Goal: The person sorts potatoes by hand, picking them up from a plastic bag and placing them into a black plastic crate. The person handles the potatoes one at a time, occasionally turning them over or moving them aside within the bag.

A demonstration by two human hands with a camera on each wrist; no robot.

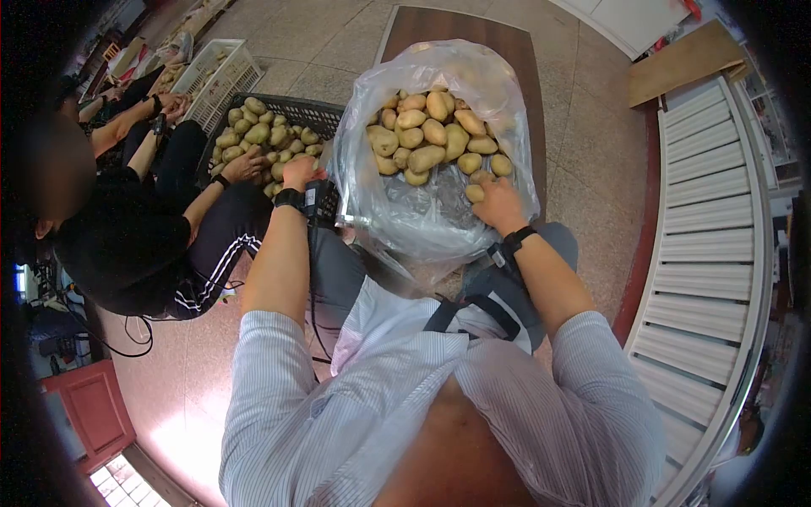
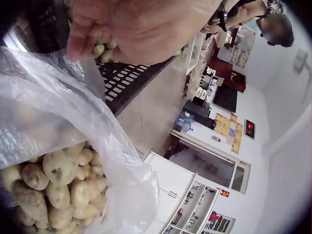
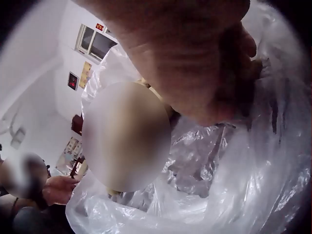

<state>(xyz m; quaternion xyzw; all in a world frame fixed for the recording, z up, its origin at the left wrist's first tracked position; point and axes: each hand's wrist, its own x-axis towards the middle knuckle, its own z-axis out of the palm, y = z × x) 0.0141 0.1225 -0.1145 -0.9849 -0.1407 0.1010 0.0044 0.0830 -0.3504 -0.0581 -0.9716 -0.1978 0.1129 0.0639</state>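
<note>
Lying heaped in a translucent bag [image 1: 427, 235], oval, yellowish-tan potatoes [image 1: 434, 133].

Yellow-brown potatoes [image 1: 434, 132] lie heaped toward the far side of an open clear bag [image 1: 401, 211]

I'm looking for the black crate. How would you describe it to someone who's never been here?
In the head view, first find the big see-through plastic bag of potatoes. Just to its left stands a slotted crate that holds more potatoes. Its black sides set it apart from the white crate beyond.
</note>
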